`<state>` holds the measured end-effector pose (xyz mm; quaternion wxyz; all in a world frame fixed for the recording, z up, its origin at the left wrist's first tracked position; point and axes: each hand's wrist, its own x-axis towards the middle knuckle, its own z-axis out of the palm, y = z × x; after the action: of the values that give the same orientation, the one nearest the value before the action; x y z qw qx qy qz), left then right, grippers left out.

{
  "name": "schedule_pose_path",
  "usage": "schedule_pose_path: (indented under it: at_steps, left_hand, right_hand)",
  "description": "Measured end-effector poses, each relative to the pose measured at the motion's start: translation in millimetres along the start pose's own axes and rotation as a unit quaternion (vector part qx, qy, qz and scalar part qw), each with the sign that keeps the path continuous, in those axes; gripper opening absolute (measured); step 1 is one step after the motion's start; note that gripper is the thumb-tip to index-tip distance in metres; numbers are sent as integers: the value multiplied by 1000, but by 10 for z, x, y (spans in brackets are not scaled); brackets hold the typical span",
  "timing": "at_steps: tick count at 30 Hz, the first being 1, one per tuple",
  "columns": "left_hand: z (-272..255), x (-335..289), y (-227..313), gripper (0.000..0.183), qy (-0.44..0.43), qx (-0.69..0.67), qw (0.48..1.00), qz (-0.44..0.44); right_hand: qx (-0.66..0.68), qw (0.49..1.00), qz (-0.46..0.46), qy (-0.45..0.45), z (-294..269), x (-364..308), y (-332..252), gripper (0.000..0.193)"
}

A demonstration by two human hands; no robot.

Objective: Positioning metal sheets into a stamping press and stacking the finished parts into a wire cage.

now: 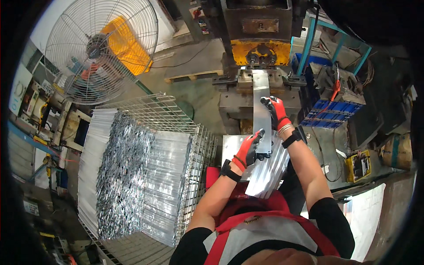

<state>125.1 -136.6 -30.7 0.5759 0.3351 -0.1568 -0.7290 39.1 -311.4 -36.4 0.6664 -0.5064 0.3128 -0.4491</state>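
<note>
A long flat metal strip (262,119) reaches from my hands to the press die (244,78), where its far end rests. My left hand (251,149), in a red and black glove, is closed on the near end of the strip. Farther along, my right hand (277,115), gloved the same way, grips the strip's right edge, thumb on top. Below my hands, close to my body, lies a stack of shiny metal strips (270,173). The fingers beneath the strip are partly hidden.
On the left stands a wire mesh cage (197,152) packed with metal strips (165,165). Behind it is a large caged fan (95,51). The press (259,33) rises ahead. Blue crates (324,110) and a yellow box (358,165) sit to the right.
</note>
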Motion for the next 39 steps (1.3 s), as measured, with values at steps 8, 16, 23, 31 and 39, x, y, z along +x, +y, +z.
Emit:
schedule_pose_path:
  at_steps: [8, 16, 23, 31, 39]
  left_hand:
    - [-195, 168, -206, 32, 33, 40, 998, 29]
    - [-298, 233, -269, 28, 34, -7, 999, 34]
    - [-181, 148, -178, 25, 45, 13, 999, -10]
    - [-182, 142, -184, 25, 8, 26, 999, 31]
    - [-167, -672, -322, 29, 47, 314, 917, 241]
  right_hand:
    - [18, 999, 31, 14, -91, 10, 127, 15]
    - [105, 994, 13, 13, -44, 6, 143, 14]
    - [11, 999, 18, 34, -48, -27, 106, 14]
    - [66, 998, 5, -2, -90, 19, 179, 19]
    - [62, 991, 80, -89, -35, -731, 38, 20]
